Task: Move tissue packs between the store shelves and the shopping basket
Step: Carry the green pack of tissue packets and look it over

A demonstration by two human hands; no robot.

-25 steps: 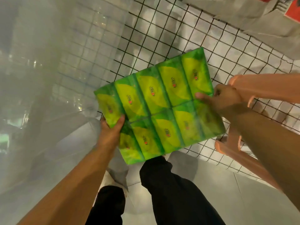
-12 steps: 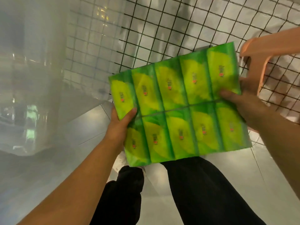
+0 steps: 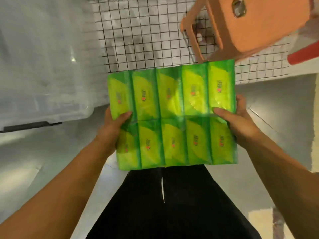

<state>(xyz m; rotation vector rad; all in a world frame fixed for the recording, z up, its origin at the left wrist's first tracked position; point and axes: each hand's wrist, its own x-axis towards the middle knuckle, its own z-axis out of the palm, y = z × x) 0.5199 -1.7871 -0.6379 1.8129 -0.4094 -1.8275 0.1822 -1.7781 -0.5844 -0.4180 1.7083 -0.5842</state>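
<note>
Flanking the held tissue pack (image 3: 172,116): wire grid (image 3: 138,40), orange stool (image 3: 250,26).

A grey tiled floor (image 3: 269,104) is seen below. A black wire grid (image 3: 138,40) is set against a pale wall, with a clear plastic bin (image 3: 43,75) at its left. An orange stool (image 3: 250,26) is seen at the upper right.
</note>
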